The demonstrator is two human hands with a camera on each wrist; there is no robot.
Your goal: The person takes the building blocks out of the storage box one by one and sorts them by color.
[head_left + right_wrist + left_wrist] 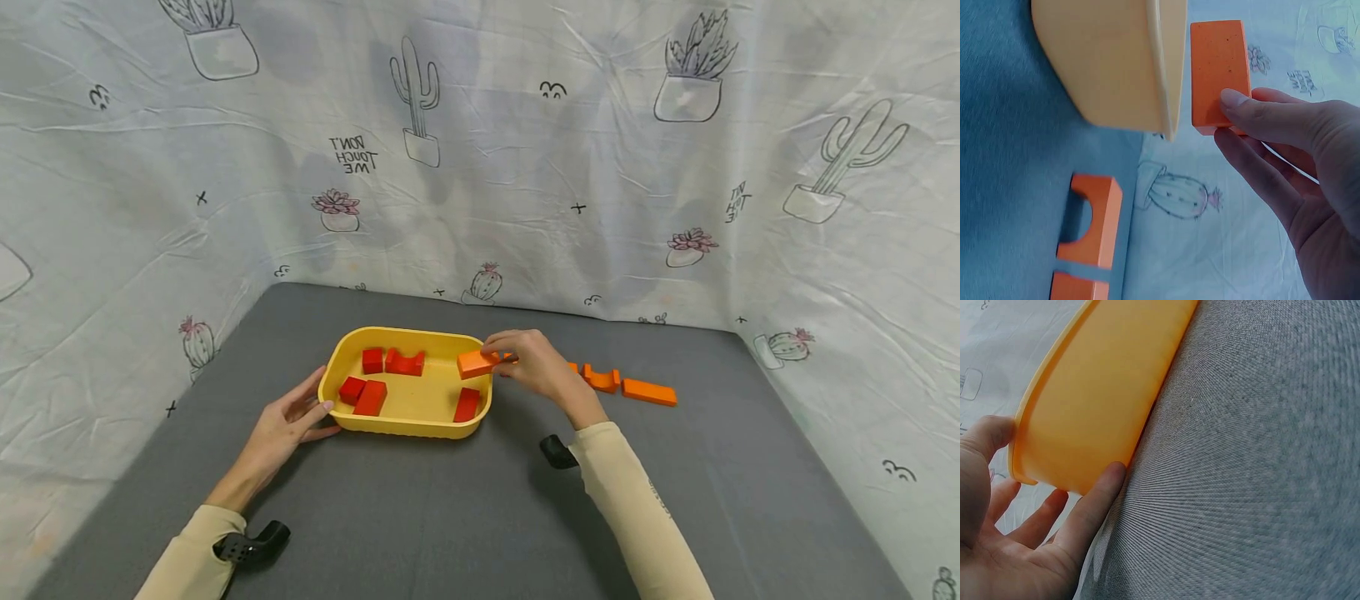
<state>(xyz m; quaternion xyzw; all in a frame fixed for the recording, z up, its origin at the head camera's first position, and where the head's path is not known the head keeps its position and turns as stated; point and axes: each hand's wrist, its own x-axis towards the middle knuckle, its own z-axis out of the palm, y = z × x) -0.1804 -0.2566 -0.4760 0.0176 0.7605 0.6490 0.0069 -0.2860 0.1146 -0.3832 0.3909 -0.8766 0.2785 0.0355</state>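
My right hand (534, 365) pinches an orange rectangular block (1217, 72) between thumb and fingers. In the head view that block overlaps the right end of a yellow tray (420, 428); the right wrist view puts it just beyond the tray rim. My left hand (281, 429) touches the tray's left end with spread fingers, one at the rim and others along the outer wall (1097, 394). Inside the tray lie several red blocks: a small one (372, 360) and an arch-cut one (405, 363) at the back, a pair (371, 398) at front left, another (467, 405) at front right.
Right of the tray, several orange blocks form a row on the grey table (450, 517), including an arch-cut block (601, 379) and a long flat block (649, 392). My right hand hides part of that row. A white cactus-print cloth (480, 183) encloses the back and sides.
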